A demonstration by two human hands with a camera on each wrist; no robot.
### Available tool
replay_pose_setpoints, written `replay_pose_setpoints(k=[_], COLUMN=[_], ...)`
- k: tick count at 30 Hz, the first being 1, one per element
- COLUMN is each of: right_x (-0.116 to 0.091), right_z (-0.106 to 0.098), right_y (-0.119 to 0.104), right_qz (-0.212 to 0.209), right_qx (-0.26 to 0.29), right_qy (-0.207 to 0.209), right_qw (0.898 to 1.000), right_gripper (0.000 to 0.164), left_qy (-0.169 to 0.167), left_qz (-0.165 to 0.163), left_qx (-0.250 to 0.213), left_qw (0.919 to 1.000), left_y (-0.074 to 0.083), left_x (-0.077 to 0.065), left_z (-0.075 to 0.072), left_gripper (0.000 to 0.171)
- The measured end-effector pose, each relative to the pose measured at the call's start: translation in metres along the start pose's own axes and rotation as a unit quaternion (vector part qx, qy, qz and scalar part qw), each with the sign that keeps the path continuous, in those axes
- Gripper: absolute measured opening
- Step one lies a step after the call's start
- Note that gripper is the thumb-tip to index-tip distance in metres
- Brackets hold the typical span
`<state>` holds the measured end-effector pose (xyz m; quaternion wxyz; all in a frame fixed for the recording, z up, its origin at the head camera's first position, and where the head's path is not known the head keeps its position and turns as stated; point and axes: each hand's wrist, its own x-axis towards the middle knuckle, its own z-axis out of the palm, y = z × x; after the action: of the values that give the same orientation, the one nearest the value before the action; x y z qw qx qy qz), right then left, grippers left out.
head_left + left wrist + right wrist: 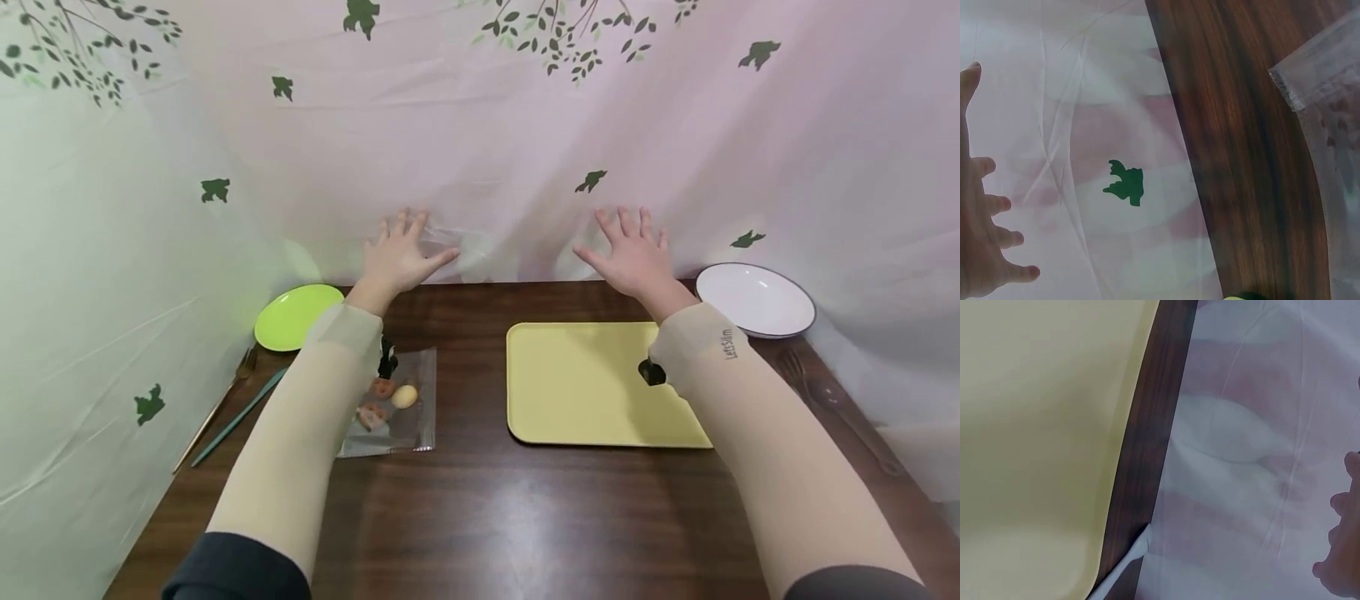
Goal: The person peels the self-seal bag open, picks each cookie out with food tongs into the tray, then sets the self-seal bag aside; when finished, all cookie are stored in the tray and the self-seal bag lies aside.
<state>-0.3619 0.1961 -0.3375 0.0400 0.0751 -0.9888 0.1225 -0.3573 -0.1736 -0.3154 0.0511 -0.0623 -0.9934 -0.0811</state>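
My left hand (396, 260) is held out with spread fingers in front of the curtain, holding nothing. Below its wrist lies a clear plastic bag (422, 417) containing a pale egg-shaped piece and some reddish-brown pieces, partly covered by the left sleeve. My right hand (636, 260) is likewise stretched out, fingers apart and holding nothing. Under the right forearm is a yellow rectangular tray (577, 383), its right side hidden by the sleeve. In the right wrist view the hand (1346, 544) shows only at the edge; the left wrist view catches the other hand (985, 244) along its left side.
A green plate (294, 318) sits at the back left, with a gold-handled fork (225, 398) and a thin teal utensil (238, 418) before it. At the back right are a white dark-rimmed plate (753, 298), a brown fork (795, 372) and a spoon (855, 425). A patterned curtain (495, 167) surrounds the table.
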Motion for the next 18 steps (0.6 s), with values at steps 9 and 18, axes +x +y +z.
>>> replay_pose_setpoints(k=[9, 18], right_x=[-0.007, -0.028], right_z=[0.009, 0.019], right_y=[-0.006, -0.035], right_qz=[-0.054, -0.117], right_qx=[0.089, 0.215], right_qy=[0.038, 0.103], right_qw=[0.994, 0.964], right_gripper=[0.070, 0.055], left_qy=[0.035, 0.080], left_qz=[0.053, 0.133], left_qx=[0.000, -0.027], left_qw=[0.9980, 0.9875], left_y=[-0.014, -0.048], left_x=[-0.024, -0.085], left_z=[0.005, 0.032], left_gripper=[0.082, 0.050])
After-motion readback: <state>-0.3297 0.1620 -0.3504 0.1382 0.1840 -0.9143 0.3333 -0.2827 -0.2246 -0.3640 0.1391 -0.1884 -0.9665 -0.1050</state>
